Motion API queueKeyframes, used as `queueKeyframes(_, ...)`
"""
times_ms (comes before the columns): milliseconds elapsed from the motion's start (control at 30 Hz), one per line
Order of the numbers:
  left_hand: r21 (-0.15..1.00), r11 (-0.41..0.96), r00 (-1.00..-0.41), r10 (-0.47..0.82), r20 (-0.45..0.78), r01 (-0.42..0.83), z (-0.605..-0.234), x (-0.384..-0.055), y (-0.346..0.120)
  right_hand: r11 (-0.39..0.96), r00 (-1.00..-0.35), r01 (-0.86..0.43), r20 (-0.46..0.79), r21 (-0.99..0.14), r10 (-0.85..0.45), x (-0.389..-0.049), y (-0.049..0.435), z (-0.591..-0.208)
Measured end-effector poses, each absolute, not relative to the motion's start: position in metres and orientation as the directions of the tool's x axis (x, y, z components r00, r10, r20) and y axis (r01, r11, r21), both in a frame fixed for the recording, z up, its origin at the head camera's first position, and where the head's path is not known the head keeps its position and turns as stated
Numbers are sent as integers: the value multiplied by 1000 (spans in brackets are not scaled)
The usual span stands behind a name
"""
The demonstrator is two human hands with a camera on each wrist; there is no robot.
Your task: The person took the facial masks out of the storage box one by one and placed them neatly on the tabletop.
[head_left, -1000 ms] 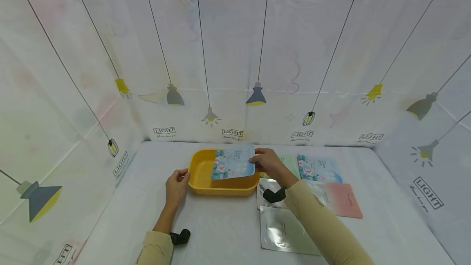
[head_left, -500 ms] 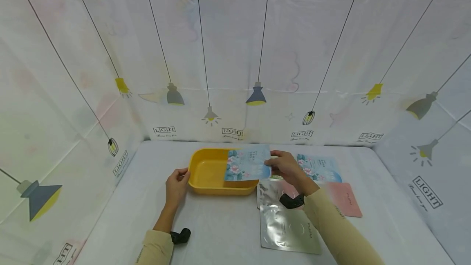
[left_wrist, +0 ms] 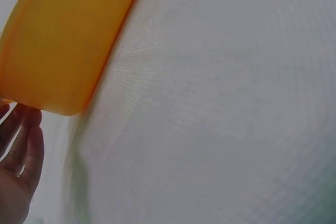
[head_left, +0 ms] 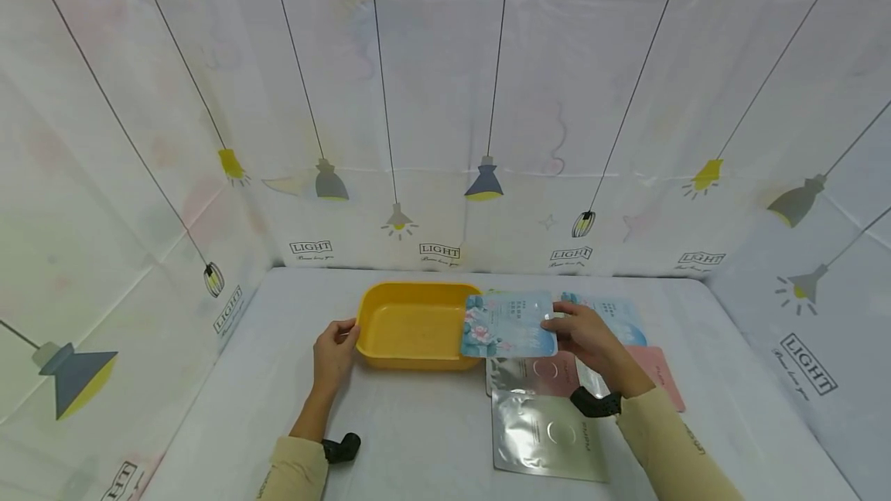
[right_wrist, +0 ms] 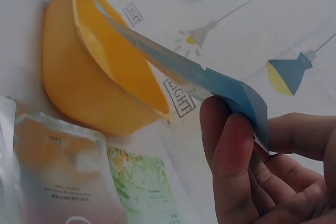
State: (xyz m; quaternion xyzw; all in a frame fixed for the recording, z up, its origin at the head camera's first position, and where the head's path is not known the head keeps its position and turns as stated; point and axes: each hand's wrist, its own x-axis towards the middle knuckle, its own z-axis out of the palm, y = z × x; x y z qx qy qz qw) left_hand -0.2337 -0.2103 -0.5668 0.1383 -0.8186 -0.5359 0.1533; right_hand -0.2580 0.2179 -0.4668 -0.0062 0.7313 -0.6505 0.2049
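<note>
At its left end, my left hand (head_left: 332, 354) pinches the rim of a yellow plastic basin (head_left: 418, 363). In the left wrist view, fingertips meet the edge of the basin (left_wrist: 58, 45). My right hand (head_left: 588, 335) pinches a flat blue face mask packet (head_left: 511, 323) with pink flowers by its right edge, thumb on top. The packet is raised and overlaps the basin's right end in the head view. From the right wrist, this packet (right_wrist: 210, 80) shows nearly edge-on, between the thumb and fingers of the right hand (right_wrist: 268, 171). No packet shows inside the basin.
A second blue packet (head_left: 612, 315) lies behind the right hand. Nearer are a pink packet (head_left: 657, 369), a silver-and-pink one (head_left: 518, 373) and a silver-green one (head_left: 550, 439). A green leafy packet (right_wrist: 144, 182) lies beside the basin. A printed curtain (head_left: 445, 99) stands behind the table.
My right hand has carried the blue packet rightward and slightly nearer, from over the basin to its right end. My left hand and the basin have stayed still.
</note>
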Motion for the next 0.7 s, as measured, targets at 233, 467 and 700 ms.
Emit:
queueKeyframes(233,921,387,-913,-392,116,-49,-567,-234,-209,147,-926,246,-277,-958,-255,-245,246,-472)
queueKeyframes(467,926,373,-913,-396,103,-58,-567,-233,-209,194,-930,282,-317,-940,-187,-228,278,-478)
queueKeyframes(700,924,379,-914,-391,110,-51,-566,-233,-210,177,-919,350,-374,-920,-127,-208,317,-489)
